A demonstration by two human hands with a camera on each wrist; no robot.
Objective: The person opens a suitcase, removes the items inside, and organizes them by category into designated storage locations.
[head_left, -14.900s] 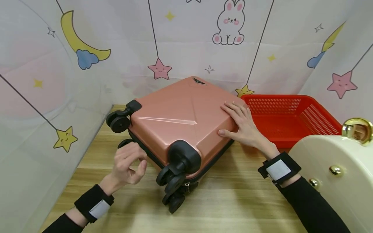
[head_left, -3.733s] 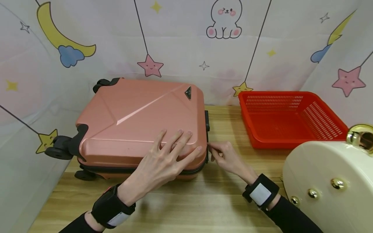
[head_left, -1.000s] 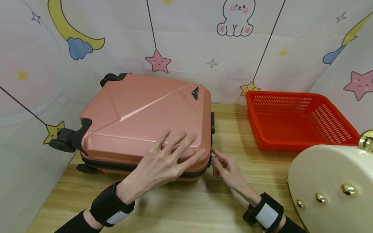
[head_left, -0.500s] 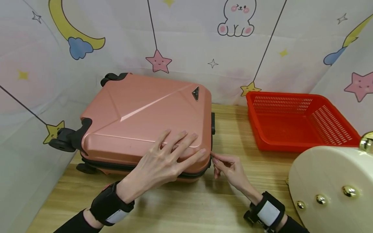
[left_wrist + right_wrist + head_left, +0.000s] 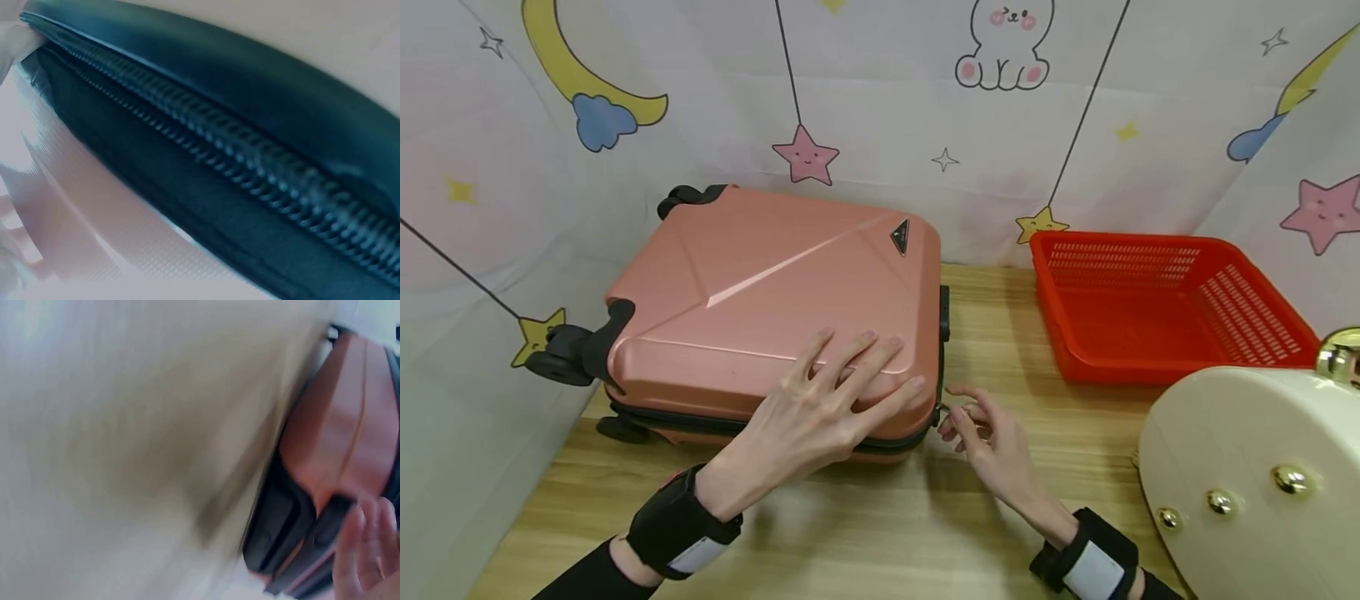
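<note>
A rose-pink hard-shell suitcase [image 5: 797,267] lies flat, wheels to the left. My left hand [image 5: 812,417] rests on its lid near the front right corner, fingers spread. At the right side, my right hand [image 5: 1000,454] has its thumb and a curled finger at a small metal zipper pull [image 5: 943,407]; the index finger is lifted away. The fingers partly hide the pull. Up close in the left wrist view, the black zipper [image 5: 206,128] shows two rows of teeth, with a fingertip at its far end. Blurred suitcase side and right fingers [image 5: 369,550] appear in the right wrist view.
A red perforated basket [image 5: 1075,371] stands at the back right. In front of it is a cream rounded case [image 5: 1210,442] with gold knobs. A printed cloth backdrop [image 5: 880,108] hangs close behind the suitcase on the wooden table [image 5: 880,550].
Since the oldest frame the suitcase has turned, its wheels now leftward, and my left hand came onto the lid. Within the last second my right index finger lifted off the suitcase edge.
</note>
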